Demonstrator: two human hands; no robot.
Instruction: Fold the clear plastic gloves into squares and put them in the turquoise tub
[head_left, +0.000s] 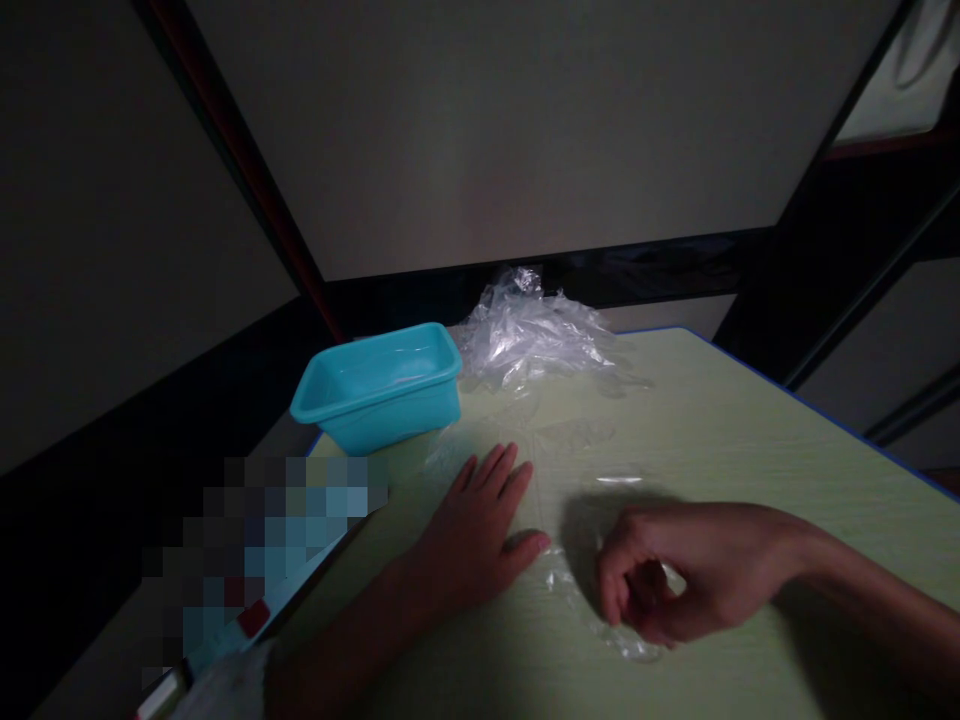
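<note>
A thin, clear plastic disposable glove (577, 433) lies spread on the table, its outline faint and partly covered by my hands. My left hand (480, 525) rests flat on the plastic, fingers stretched forward and thumb out to the right. To its right, my right hand (675, 575) is curled, thumb and fingertips brought together just above the crinkled near edge of the plastic. Whatever is between those fingertips is hidden. Beyond my hands lies a crumpled heap of clear plastic gloves (536, 335).
A turquoise plastic basin (382, 390) stands at the table's back left corner. The pale green table (810, 460) has a blue edge. Dark-framed panels (487, 130) rise behind it. A pixelated area covers something along the left edge.
</note>
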